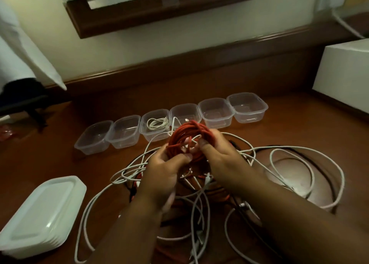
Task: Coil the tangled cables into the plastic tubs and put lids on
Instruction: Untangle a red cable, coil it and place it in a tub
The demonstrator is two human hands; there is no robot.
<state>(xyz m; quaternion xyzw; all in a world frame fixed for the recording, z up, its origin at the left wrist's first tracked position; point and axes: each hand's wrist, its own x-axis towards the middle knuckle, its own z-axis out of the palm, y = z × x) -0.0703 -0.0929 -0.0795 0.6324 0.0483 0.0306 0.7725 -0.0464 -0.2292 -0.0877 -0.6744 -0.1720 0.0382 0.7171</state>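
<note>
Both my hands hold a coil of red cable (184, 136) above a tangle of white, black and red cables (201, 200) on the brown floor. My left hand (165, 170) grips the coil's lower left side. My right hand (217, 150) grips its right side, with the thumb at the middle of the coil. Several clear plastic tubs stand in a row behind the coil. The third tub from the left (154, 125) holds a coiled white cable (157, 122). A stack of white lids (38, 214) lies at the lower left.
A white box (343, 72) stands at the right by the wall. A dark chair base (26, 106) and a hanging white cloth (24, 50) are at the left. White cable loops (307, 174) spread wide to the right. A wooden skirting runs along the wall behind the tubs.
</note>
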